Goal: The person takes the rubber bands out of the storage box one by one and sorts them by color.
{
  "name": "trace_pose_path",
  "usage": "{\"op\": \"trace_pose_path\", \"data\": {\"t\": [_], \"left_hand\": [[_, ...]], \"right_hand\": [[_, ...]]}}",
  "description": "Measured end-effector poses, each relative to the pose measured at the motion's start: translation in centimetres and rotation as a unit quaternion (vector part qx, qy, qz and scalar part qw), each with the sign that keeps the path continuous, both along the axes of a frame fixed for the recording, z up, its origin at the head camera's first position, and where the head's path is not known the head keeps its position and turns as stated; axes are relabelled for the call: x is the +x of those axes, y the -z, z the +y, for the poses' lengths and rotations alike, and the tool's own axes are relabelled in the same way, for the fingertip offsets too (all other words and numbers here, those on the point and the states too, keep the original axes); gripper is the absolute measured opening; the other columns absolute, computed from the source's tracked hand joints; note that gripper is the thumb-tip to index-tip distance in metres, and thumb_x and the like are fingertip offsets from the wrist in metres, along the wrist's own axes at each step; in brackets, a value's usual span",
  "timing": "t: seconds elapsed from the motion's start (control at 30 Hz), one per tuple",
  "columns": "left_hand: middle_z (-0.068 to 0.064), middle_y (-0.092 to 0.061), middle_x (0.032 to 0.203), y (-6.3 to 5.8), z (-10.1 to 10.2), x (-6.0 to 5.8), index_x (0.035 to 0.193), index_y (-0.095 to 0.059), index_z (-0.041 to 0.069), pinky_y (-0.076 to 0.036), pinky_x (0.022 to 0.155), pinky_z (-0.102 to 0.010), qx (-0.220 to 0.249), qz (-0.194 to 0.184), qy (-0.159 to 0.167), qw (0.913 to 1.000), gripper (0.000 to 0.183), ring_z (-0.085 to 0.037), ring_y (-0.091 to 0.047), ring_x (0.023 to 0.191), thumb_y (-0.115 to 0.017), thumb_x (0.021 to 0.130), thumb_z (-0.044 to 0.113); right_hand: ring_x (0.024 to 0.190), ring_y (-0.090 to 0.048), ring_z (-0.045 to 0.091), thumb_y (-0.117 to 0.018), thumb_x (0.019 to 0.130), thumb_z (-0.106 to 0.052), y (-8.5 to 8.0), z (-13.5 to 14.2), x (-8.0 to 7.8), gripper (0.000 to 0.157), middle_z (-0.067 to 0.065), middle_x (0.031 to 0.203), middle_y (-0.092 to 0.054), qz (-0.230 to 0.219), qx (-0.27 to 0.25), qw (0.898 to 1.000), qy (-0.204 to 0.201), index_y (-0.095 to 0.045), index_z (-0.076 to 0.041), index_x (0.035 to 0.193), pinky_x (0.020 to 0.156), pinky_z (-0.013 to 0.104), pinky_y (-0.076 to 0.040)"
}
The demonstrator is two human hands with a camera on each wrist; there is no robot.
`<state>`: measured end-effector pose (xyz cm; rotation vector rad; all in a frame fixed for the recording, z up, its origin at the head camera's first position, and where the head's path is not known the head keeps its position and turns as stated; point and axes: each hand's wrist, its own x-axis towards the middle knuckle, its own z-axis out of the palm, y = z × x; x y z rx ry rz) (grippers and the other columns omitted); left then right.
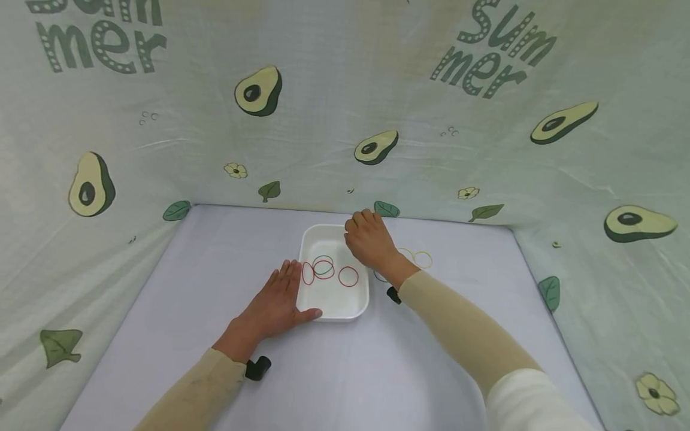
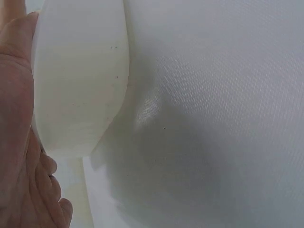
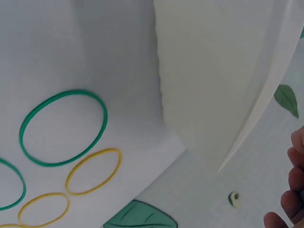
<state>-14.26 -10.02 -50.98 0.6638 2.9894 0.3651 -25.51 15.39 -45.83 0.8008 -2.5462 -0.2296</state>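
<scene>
A white tray (image 1: 329, 308) stands on the table with several thin rubber bands in it. One red band (image 1: 348, 286) lies by itself on the right; other red bands and a green band overlap or lie close together on the left. My left hand (image 1: 277, 302) rests against the tray's left side and near corner, fingers straight and thumb spread along the near rim. Over the far right rim is my right hand (image 1: 371, 239), its fingers bent. In the right wrist view its fingertips (image 3: 295, 178) show at the edge; the thumb and anything pinched are hidden.
Right of the tray, green bands (image 3: 105, 118) and yellow bands (image 3: 110, 149) lie on the white table (image 1: 334, 371), partly behind my right wrist. A printed curtain (image 1: 323, 108) with avocados rises behind the table's far edge.
</scene>
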Motion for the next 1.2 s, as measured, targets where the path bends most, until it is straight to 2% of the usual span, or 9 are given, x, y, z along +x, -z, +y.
{"op": "trace_pose_path", "data": {"t": [0.23,0.4,0.53,0.67,0.93,1.03,1.2], "left_hand": [[-0.021,-0.012,0.162,0.1,-0.1,0.0,0.155,-0.008,-0.002,-0.016,0.123,-0.049,0.002,0.000,0.001,1.0000,0.120,-0.035,-0.007,0.152,-0.035,0.080,0.087],[-0.021,-0.013,0.162,0.1,-0.2,-0.1,0.155,-0.009,-0.002,-0.017,0.122,-0.049,0.004,0.005,0.003,1.0000,0.121,-0.035,-0.009,0.152,-0.032,0.079,0.089],[-0.020,-0.013,0.163,0.3,-0.2,-0.1,0.156,-0.008,-0.001,-0.017,0.122,-0.049,0.004,0.003,0.004,1.0000,0.121,-0.035,-0.009,0.152,-0.031,0.079,0.089],[-0.020,-0.015,0.162,0.4,-0.3,-0.2,0.156,-0.008,-0.001,-0.018,0.122,-0.049,0.000,0.005,0.005,1.0000,0.121,-0.034,-0.010,0.152,-0.030,0.079,0.089],[-0.020,-0.018,0.161,0.5,-0.4,-0.1,0.155,-0.011,-0.002,-0.018,0.122,-0.049,-0.006,0.019,0.008,0.9998,0.120,-0.035,-0.011,0.151,-0.030,0.079,0.089],[-0.020,-0.018,0.162,0.5,-0.4,-0.1,0.155,-0.010,-0.002,-0.018,0.123,-0.049,-0.007,0.016,0.009,0.9998,0.119,-0.035,-0.011,0.151,-0.031,0.080,0.088],[-0.021,-0.018,0.161,0.2,-0.3,-0.1,0.155,-0.012,-0.003,-0.018,0.122,-0.049,-0.003,0.013,0.012,0.9998,0.117,-0.035,-0.012,0.151,-0.037,0.082,0.085]], "right_hand": [[0.093,-0.047,0.024,-0.057,0.097,-0.029,1.6,-3.2,-0.7,0.020,0.005,0.094,-0.055,-0.021,0.008,0.999,-0.036,-0.063,-0.011,0.098,0.081,0.038,-0.046],[0.094,-0.050,0.023,-0.061,0.095,-0.031,2.6,-4.3,-1.1,0.021,0.004,0.100,-0.059,-0.030,0.013,0.997,-0.063,-0.065,-0.013,0.103,0.081,0.037,-0.048],[0.098,-0.051,0.022,-0.062,0.095,-0.032,3.1,-4.9,-1.3,0.023,0.004,0.106,-0.060,-0.054,0.024,0.995,-0.076,-0.065,-0.013,0.107,0.084,0.037,-0.048],[0.102,-0.050,0.022,-0.062,0.096,-0.032,3.5,-5.4,-1.4,0.024,0.004,0.110,-0.059,-0.084,0.035,0.993,-0.078,-0.064,-0.013,0.110,0.089,0.037,-0.048],[0.109,-0.050,0.023,-0.062,0.096,-0.031,4.4,-5.8,-1.6,0.025,0.004,0.112,-0.059,-0.107,0.053,0.990,-0.071,-0.063,-0.013,0.113,0.095,0.039,-0.047],[0.110,-0.049,0.023,-0.061,0.097,-0.030,4.8,-5.8,-1.7,0.026,0.004,0.114,-0.058,-0.111,0.055,0.990,-0.067,-0.063,-0.013,0.115,0.096,0.039,-0.046],[0.108,-0.049,0.024,-0.055,0.100,-0.025,5.4,-5.7,-1.9,0.020,0.005,0.112,-0.058,-0.093,0.061,0.991,-0.073,-0.062,-0.011,0.112,0.093,0.039,-0.046]]}}
